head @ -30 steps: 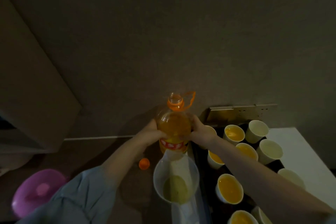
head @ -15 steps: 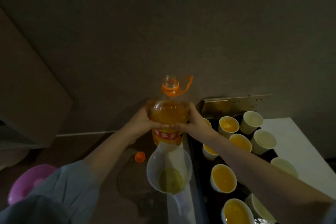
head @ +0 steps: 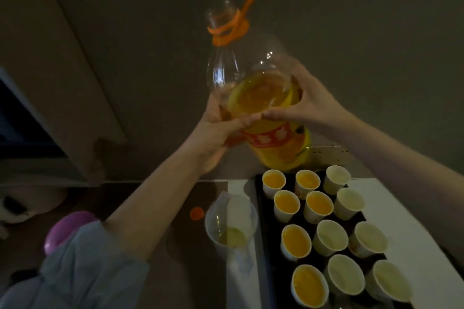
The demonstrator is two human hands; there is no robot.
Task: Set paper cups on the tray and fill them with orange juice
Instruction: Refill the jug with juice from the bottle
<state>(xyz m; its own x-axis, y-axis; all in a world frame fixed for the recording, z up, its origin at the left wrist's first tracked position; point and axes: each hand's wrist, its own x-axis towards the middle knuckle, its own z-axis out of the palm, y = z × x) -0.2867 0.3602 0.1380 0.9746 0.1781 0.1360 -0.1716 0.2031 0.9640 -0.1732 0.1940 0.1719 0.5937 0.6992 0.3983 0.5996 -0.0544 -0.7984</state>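
Both arms reach forward and upward, the left hand [head: 213,133] and right hand [head: 311,105] curled toward each other in a grip, thumbs nearly touching.

The big clear plastic juice bottle [head: 261,108] looks glossy, with an orange plastic neck ring [head: 229,30]. The white paper cups [head: 331,234] are matt, on a black smooth tray [head: 261,198]. At 7 o'clock, a soft blue cloth sleeve [head: 85,268].

The bottle [head: 263,113] I held was clear with orange juice, a red label [head: 271,139], an orange neck ring [head: 227,30]; white cups [head: 336,179] stood on a black tray [head: 261,198].
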